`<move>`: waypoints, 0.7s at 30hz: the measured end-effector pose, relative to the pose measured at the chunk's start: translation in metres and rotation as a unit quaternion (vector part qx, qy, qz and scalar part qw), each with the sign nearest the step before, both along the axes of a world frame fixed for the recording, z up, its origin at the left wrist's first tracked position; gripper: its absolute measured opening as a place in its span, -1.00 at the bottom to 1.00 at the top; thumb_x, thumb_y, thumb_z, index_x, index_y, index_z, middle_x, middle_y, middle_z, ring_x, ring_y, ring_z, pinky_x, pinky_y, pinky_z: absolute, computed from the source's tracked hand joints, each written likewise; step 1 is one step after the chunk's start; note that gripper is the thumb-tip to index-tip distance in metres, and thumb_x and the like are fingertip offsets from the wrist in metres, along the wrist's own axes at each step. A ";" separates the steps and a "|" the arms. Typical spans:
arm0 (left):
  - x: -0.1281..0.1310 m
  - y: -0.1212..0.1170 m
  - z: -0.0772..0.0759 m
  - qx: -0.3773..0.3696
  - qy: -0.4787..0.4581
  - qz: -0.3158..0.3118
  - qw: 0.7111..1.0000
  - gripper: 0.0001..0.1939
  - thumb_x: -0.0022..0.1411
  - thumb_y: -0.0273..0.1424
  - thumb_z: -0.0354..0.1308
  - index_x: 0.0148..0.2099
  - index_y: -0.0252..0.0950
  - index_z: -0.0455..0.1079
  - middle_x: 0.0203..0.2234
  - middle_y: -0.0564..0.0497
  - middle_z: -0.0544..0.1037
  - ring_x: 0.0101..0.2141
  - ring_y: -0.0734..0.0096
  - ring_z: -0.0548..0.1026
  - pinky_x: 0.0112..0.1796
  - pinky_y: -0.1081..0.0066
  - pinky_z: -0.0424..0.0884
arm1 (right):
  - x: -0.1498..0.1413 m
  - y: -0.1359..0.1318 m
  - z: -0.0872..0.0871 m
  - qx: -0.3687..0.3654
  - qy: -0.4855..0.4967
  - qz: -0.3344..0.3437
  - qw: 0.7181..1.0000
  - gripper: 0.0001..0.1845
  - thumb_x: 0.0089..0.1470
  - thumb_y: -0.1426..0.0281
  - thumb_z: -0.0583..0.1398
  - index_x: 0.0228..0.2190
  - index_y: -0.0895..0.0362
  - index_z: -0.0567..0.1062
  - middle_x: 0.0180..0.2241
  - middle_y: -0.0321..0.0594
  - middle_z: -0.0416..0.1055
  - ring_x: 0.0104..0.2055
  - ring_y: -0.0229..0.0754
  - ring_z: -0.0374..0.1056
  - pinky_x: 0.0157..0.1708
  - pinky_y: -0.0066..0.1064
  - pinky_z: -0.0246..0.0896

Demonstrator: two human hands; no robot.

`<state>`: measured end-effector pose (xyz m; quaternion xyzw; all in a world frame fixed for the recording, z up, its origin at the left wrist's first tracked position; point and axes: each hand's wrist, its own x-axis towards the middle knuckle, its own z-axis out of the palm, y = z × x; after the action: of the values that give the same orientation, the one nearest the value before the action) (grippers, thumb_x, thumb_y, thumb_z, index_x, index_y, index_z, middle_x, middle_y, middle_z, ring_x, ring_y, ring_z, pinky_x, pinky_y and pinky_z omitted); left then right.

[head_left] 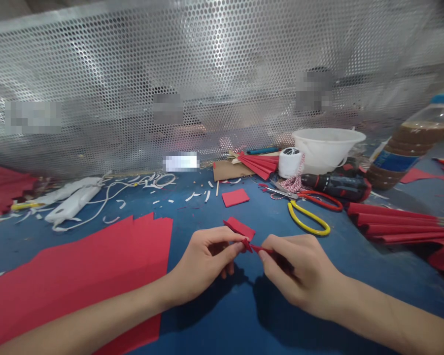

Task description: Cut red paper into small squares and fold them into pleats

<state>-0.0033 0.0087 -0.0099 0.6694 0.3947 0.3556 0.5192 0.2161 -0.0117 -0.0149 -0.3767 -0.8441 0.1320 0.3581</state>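
Above the blue table, my left hand (pixel 212 254) pinches a small folded piece of red paper (pixel 247 245) between thumb and index finger. A narrow red paper strip (pixel 260 249) is gripped in my right hand (pixel 301 268), its fingers curled round the rest. The two red bits meet between my fingertips; whether they are one piece I cannot tell. Just behind my left fingertips lies a red paper rectangle (pixel 242 228), and a smaller red rectangle (pixel 235 197) sits farther back. Scissors (pixel 310 209) with red and yellow handles lie beyond my right hand.
Large red sheets (pixel 125 261) cover the left side. A white power strip (pixel 74 199) and paper scraps lie behind them. At back right stand a white bowl (pixel 325 148), a string spool (pixel 290 162), a power drill (pixel 332 185) and a tilted bottle (pixel 402 148). A perforated metal panel (pixel 222 64) rises behind.
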 end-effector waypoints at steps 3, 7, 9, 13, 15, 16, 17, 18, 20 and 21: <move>0.000 0.000 -0.001 -0.002 0.004 0.002 1.000 -0.79 0.33 -0.28 0.20 -0.12 -0.27 0.58 -0.33 -0.01 0.54 -0.59 0.63 0.43 -0.60 0.61 0.34 | 0.000 0.001 -0.001 0.014 -0.002 0.001 1.000 -0.77 0.24 0.46 0.07 -0.48 0.09 0.28 -0.64 -0.45 0.13 -0.62 -0.34 -0.05 -0.57 -0.42 -0.15; 0.000 0.000 -0.001 -0.003 0.003 -0.003 1.000 -0.79 0.34 -0.28 0.19 -0.10 -0.26 0.57 -0.33 0.00 0.53 -0.58 0.63 0.42 -0.60 0.61 0.33 | 0.000 0.001 -0.004 0.036 -0.012 0.001 0.999 -0.79 0.24 0.46 0.07 -0.46 0.09 0.30 -0.63 -0.43 0.16 -0.61 -0.33 -0.01 -0.56 -0.41 -0.13; -0.001 0.000 -0.001 -0.001 0.005 -0.005 1.000 -0.79 0.34 -0.29 0.19 -0.10 -0.25 0.57 -0.33 0.01 0.53 -0.58 0.64 0.42 -0.60 0.62 0.33 | 0.000 0.001 -0.004 0.042 -0.016 0.000 0.999 -0.79 0.24 0.47 0.07 -0.46 0.10 0.31 -0.62 -0.43 0.17 -0.61 -0.33 -0.01 -0.55 -0.41 -0.13; -0.001 0.000 -0.001 -0.003 0.003 -0.008 1.000 -0.80 0.35 -0.31 0.18 -0.10 -0.25 0.58 -0.33 0.01 0.52 -0.58 0.65 0.42 -0.59 0.62 0.34 | 0.000 0.001 -0.002 0.034 -0.012 0.000 0.999 -0.80 0.25 0.47 0.07 -0.45 0.10 0.32 -0.63 -0.44 0.15 -0.62 -0.33 -0.04 -0.57 -0.42 -0.15; -0.001 0.001 -0.001 -0.005 -0.009 -0.012 1.000 -0.81 0.36 -0.32 0.17 -0.11 -0.25 0.58 -0.32 0.01 0.51 -0.58 0.65 0.43 -0.60 0.63 0.35 | 0.000 0.001 -0.002 0.020 -0.005 -0.002 1.000 -0.79 0.25 0.45 0.08 -0.46 0.09 0.31 -0.64 -0.45 0.13 -0.62 -0.34 -0.04 -0.57 -0.42 -0.15; -0.001 0.001 -0.001 -0.005 -0.017 -0.016 1.000 -0.81 0.36 -0.32 0.17 -0.12 -0.26 0.58 -0.31 0.01 0.51 -0.58 0.65 0.44 -0.60 0.63 0.36 | -0.001 0.000 -0.001 0.010 0.001 -0.002 1.000 -0.79 0.25 0.45 0.08 -0.46 0.09 0.31 -0.64 -0.45 0.12 -0.62 -0.34 -0.05 -0.58 -0.43 -0.15; -0.001 0.001 -0.001 -0.007 -0.024 -0.021 0.999 -0.82 0.36 -0.33 0.17 -0.12 -0.26 0.58 -0.31 0.00 0.51 -0.57 0.64 0.45 -0.60 0.63 0.36 | -0.001 0.000 -0.001 -0.002 0.006 -0.002 1.000 -0.78 0.25 0.45 0.08 -0.46 0.09 0.30 -0.64 -0.45 0.11 -0.62 -0.34 -0.05 -0.58 -0.44 -0.15; -0.001 0.001 -0.001 -0.009 -0.030 -0.026 0.999 -0.82 0.36 -0.33 0.17 -0.12 -0.26 0.58 -0.30 0.00 0.50 -0.57 0.64 0.46 -0.60 0.63 0.37 | -0.001 0.000 -0.001 -0.015 0.012 -0.001 1.000 -0.78 0.25 0.45 0.08 -0.46 0.09 0.31 -0.64 -0.46 0.10 -0.62 -0.35 -0.05 -0.58 -0.45 -0.14; -0.001 0.001 0.000 -0.014 -0.034 -0.036 0.999 -0.82 0.36 -0.34 0.17 -0.12 -0.26 0.57 -0.29 0.00 0.50 -0.55 0.63 0.47 -0.60 0.64 0.37 | -0.001 -0.001 -0.001 -0.035 0.020 0.002 0.999 -0.78 0.26 0.45 0.07 -0.47 0.09 0.31 -0.63 -0.46 0.09 -0.61 -0.35 -0.06 -0.58 -0.46 -0.13; -0.001 0.002 0.000 -0.016 -0.032 -0.039 0.999 -0.82 0.37 -0.34 0.17 -0.12 -0.26 0.57 -0.29 0.00 0.50 -0.55 0.64 0.47 -0.60 0.64 0.37 | -0.001 -0.001 -0.001 -0.040 0.022 0.004 0.999 -0.78 0.26 0.45 0.07 -0.46 0.09 0.31 -0.63 -0.46 0.09 -0.61 -0.35 -0.06 -0.57 -0.46 -0.13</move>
<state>-0.0045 0.0103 -0.0098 0.6640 0.3574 0.3502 0.5556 0.2148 -0.0129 -0.0158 -0.3846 -0.8315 0.1755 0.3606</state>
